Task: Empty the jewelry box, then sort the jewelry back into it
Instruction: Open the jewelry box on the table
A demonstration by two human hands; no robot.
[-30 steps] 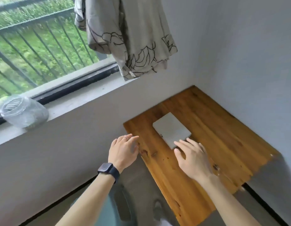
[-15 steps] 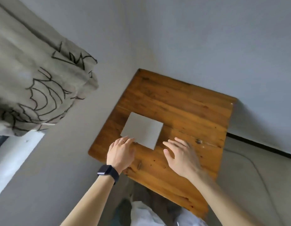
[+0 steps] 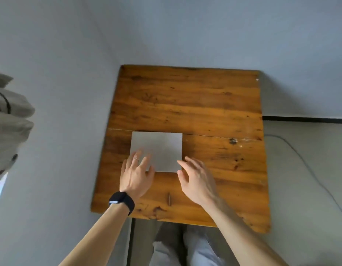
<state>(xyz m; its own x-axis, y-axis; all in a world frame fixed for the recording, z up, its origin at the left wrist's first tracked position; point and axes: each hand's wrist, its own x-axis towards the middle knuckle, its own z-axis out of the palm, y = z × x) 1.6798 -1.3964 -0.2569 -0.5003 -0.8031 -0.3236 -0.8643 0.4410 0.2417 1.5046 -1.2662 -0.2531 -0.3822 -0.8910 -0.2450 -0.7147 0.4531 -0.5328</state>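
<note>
Box (image 3: pixel 158 148): flat grey square, lid closed, lying on the near half of the table (image 3: pixel 185 96), left of centre.
Left hand (image 3: pixel 136 175): fingers straight and spread, holding nothing. The tips overlap the near-left corner of the box; contact cannot be told.
Right hand (image 3: pixel 197 179): fingers loosely extended, holding nothing, just beside the near-right corner.
Handling (judged): rigid, light shell. The smooth matte lid and base are likely to slide on the varnished wood. Loose contents would shift if tilted, so keep it level.
Hold points (judged): steady one near corner with one hand and lift the lid at an edge with the other. The opening side is not evident.
Hidden: jewelry, compartments, hinge and clasp. The side walls and depth are not visible from above.
Blurred: left fingertips (image 3: pixel 139 153).
Cut off: cloth (image 3: pixel 9 127) at the left edge; cable (image 3: pixel 310 169) running out at the right.
</note>
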